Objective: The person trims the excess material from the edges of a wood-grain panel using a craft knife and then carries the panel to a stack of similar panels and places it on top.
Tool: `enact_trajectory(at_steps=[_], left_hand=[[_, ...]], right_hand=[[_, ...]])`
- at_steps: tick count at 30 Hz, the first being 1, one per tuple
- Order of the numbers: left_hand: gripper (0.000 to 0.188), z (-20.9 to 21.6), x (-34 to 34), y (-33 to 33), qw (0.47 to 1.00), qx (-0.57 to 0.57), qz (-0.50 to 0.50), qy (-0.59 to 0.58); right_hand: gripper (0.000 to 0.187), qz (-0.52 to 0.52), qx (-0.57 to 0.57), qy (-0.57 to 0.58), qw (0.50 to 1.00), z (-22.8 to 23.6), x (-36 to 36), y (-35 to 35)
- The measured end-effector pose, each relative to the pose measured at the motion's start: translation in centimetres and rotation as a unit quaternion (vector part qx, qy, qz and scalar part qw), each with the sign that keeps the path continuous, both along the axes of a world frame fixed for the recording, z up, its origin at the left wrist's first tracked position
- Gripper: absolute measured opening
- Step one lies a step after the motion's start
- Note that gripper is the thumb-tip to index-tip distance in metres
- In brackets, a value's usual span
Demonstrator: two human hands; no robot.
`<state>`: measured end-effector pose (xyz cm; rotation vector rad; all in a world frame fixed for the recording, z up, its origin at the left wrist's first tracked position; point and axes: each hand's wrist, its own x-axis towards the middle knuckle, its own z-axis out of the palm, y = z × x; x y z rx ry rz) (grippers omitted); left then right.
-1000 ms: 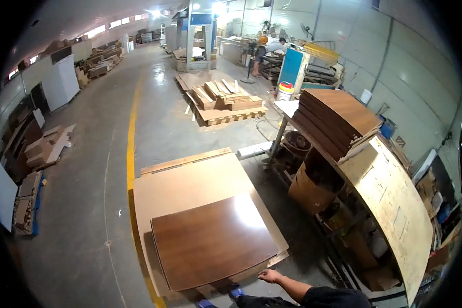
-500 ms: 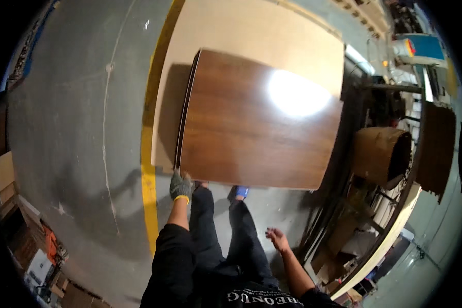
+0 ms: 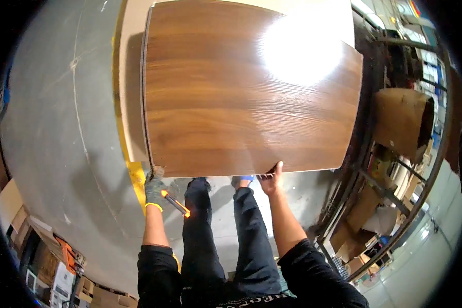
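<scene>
A large brown wood-grain panel (image 3: pixel 226 102) fills the upper middle, and more panel edges show beneath its left side. My left hand (image 3: pixel 154 188), in a dark grey glove with a yellow cuff, closes on the panel's near left corner. An orange-and-black utility knife (image 3: pixel 176 203) sticks out from that hand toward the lower right; its blade cannot be made out. My bare right hand (image 3: pixel 272 181) grips the near edge right of the middle, thumb on top and fingers below, partly hidden.
A pale board (image 3: pixel 130 102) lies under the brown panel, beside a yellow floor line (image 3: pixel 137 179). On the right stands a metal rack (image 3: pixel 421 200) with a cardboard box (image 3: pixel 403 120) and scraps. Boxes and an orange item (image 3: pixel 66 254) are at the lower left.
My right hand has come up from beside my leg and taken hold of the panel's near edge. The panel appears closer and larger. The orange-and-black knife now shows at my left hand.
</scene>
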<state>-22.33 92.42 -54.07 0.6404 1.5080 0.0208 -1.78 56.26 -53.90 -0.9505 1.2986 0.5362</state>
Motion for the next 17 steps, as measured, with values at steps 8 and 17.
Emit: enact_trajectory(at_steps=[8,17], left_hand=[[0.035,3.0,-3.1,-2.6,0.993,-0.011,-0.118,-0.006],[0.03,22.9,0.4,-6.7,0.917,-0.008,-0.351,0.191]], right_hand=[[0.057,-0.038,-0.002,-0.012,0.999,2.2,1.7,-4.1],[0.082,0.26,0.002,-0.042,0.965,15.5,0.4,-11.6]])
